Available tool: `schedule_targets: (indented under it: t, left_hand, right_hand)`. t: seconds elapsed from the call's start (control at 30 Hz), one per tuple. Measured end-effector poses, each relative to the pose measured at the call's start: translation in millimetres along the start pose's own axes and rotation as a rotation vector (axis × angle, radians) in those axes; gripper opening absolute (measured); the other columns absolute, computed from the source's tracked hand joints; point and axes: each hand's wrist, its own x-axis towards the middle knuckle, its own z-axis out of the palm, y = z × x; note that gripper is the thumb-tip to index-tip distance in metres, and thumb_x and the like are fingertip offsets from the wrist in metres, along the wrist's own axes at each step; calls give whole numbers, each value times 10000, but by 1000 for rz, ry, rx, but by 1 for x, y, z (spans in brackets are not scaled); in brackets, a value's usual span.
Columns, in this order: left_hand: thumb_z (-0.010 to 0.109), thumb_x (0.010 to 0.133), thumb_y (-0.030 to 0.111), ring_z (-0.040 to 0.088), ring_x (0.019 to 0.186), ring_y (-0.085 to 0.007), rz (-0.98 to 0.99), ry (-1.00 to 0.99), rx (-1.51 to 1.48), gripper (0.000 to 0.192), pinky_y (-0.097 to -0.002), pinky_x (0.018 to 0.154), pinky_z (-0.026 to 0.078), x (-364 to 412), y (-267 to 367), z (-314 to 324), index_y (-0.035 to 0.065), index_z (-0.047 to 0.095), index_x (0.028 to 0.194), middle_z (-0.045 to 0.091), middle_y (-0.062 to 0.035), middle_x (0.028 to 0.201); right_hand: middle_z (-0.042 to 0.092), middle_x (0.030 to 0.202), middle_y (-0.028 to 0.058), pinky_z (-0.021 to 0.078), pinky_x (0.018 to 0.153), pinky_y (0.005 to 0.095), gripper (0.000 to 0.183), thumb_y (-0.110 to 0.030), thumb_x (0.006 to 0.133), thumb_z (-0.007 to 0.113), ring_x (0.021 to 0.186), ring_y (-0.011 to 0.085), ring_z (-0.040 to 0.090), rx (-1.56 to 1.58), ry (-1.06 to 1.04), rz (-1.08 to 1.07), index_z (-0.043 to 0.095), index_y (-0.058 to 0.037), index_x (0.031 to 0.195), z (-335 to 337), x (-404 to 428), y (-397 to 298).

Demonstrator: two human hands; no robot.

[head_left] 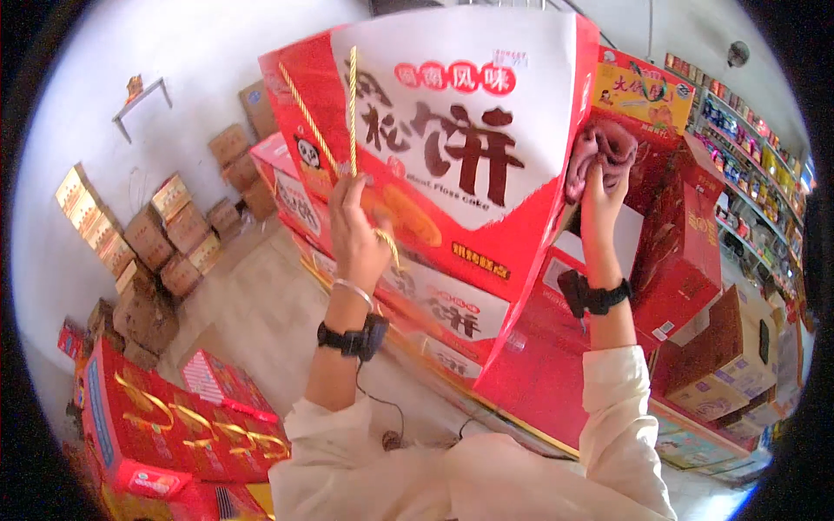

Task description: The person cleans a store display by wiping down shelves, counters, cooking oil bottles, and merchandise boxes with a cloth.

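Observation:
A large red and white gift carton or bag (pixel 547 104), printed with dark writing and a pastry picture, stands tilted before me. My left hand (pixel 357 238) is at its front with the fingers closed around a twisted gold cord handle (pixel 354 111); a loop of cord also shows by the thumb. A crumpled maroon cloth (pixel 609 146) is gripped in my right hand (pixel 601 195), held against the right side of the package. Similar red and white packages (pixel 449 312) lie below and behind it.
A red-covered counter (pixel 541 371) extends to the right, bearing a red carton (pixel 681 260) and an open cardboard box (pixel 723 355). Stocked shelves (pixel 749 156) line the far right. Red gift boxes (pixel 195 417) with gold ribbons stand lower left; cardboard cartons (pixel 146 234) are stacked along the wall.

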Motion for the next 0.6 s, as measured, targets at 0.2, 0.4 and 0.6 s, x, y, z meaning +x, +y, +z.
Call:
schedule_targets:
  t: [0.2,0.4,0.6]
  left_hand:
    - [516,627,-107,439,1098,-391,10,129,115,289,-450,921,401,2,9,33,-27,469,900,414,-207,1152]
    - [500,628,-123,432,1092,-374,24,205,46,216,-461,909,381,4,7,44,-17,464,812,407,-197,1162]
    - [505,649,-104,466,1030,-361,23,189,11,224,-416,845,433,1,9,34,-7,455,845,411,-172,1129]
  right_hand:
    - [569,952,34,423,666,192,386,-20,851,518,794,70,527,-130,-112,341,404,6,1219,-55,-112,26]
    - [477,1169,93,391,901,287,489,42,800,523,1057,189,493,-37,-229,542,364,-35,1256,-94,-223,40]
    - [557,1061,86,454,832,267,370,67,779,525,995,168,548,-71,-182,467,473,0,1139,-83,-175,3]
